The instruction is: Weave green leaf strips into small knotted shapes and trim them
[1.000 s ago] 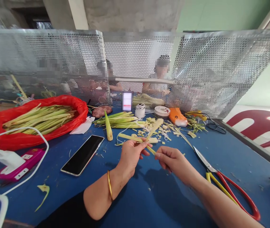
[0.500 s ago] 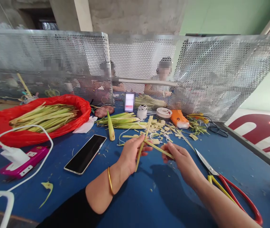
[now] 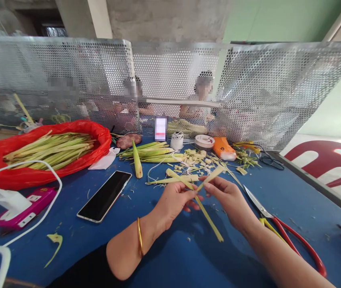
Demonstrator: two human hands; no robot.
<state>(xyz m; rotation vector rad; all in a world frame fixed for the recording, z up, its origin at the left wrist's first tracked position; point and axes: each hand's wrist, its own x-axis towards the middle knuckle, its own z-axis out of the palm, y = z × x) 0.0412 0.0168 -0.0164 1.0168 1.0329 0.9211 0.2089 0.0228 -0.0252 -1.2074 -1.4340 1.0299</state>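
Observation:
Between my hands, pale green leaf strips (image 3: 209, 219) cross each other above the blue table. My left hand (image 3: 178, 200), with a gold bangle on its wrist, pinches the strips where they cross. One long end points down to the right from there. My right hand (image 3: 223, 196) has its thumb and fingers closed on a strip end that slants up to the right. Behind the hands lie pale cut leaf scraps (image 3: 199, 158) and a bundle of green stalks (image 3: 149, 153). Large scissors (image 3: 266, 214) with red and yellow handles lie beside my right forearm.
A red plastic bag (image 3: 103, 138) full of leaf strips stands at the left. Near it are a black phone (image 3: 104, 196) and a purple power strip (image 3: 43, 200) with a white cable. String, tape (image 3: 204, 142) and an orange packet (image 3: 223, 148) line the perforated metal screen (image 3: 170, 72); people sit behind it.
The crossed strips have turned: an end now points down to the right, another up to the right. My right hand has moved up and in, close to my left. The view has shifted slightly.

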